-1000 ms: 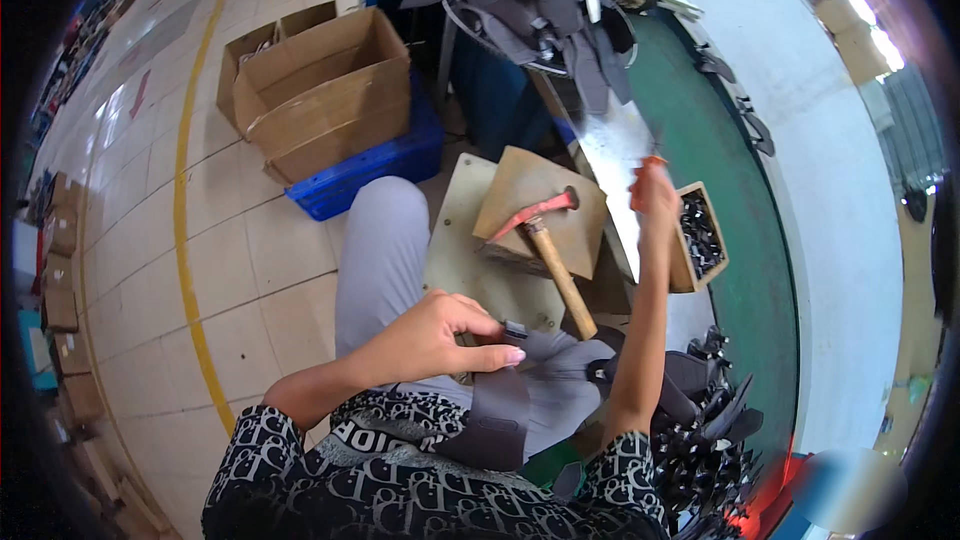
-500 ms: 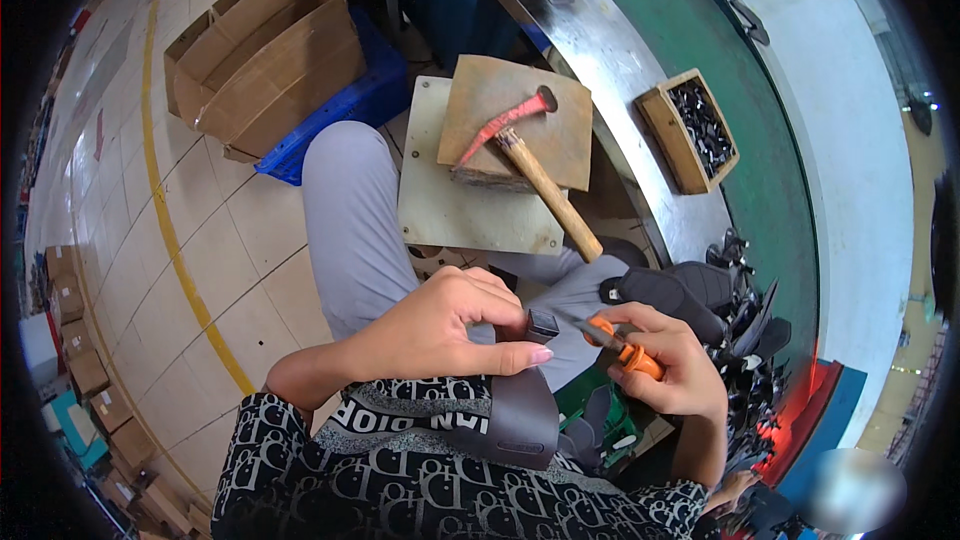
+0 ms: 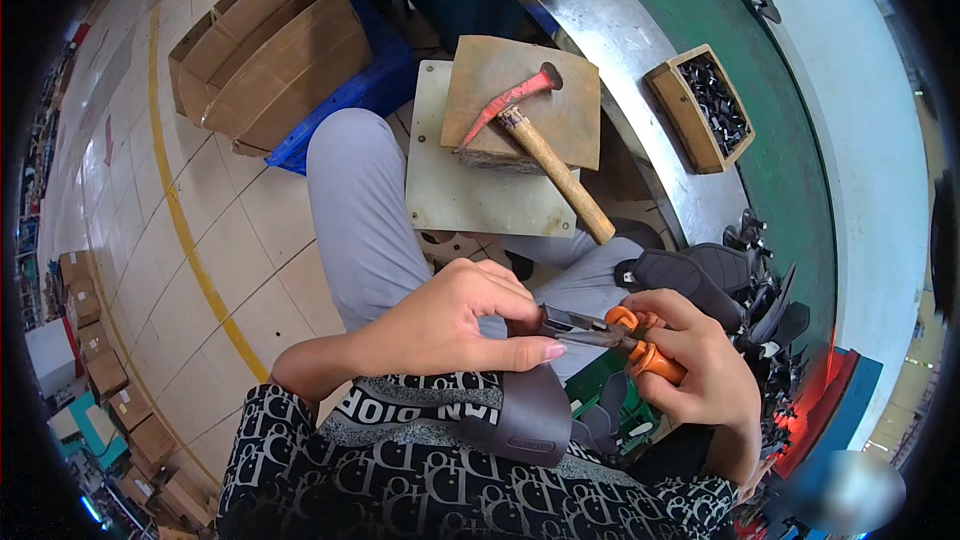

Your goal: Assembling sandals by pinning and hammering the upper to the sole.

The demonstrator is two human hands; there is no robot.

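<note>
My left hand (image 3: pixel 445 325) is closed on a dark, smooth, curved flat piece (image 3: pixel 537 415), which hangs below the thumb against my shirt. A small black end fitting (image 3: pixel 556 319) sticks out between thumb and forefinger; it seems to belong to the same piece, though the fingers hide the join. In my right hand (image 3: pixel 705 365) is a pair of pliers (image 3: pixel 655 365) with orange handles, the fingers wrapped round them. Their metal jaws point left and reach the fitting; whether they grip it I cannot tell.
Ahead, a hammer (image 3: pixel 555 170) with a red head and wooden handle lies on a brown block (image 3: pixel 540 65) on a pale board. Right of it, a wooden box (image 3: pixel 690 125) holds small black parts. Dark flat pieces (image 3: pixel 690 275) are heaped near my right hand. A cardboard box (image 3: pixel 290 60) stands left.
My right hand has turned the pliers and brought their jaws to the black fitting at my left fingertips. The left hand keeps its hold; the whole view has shifted slightly.
</note>
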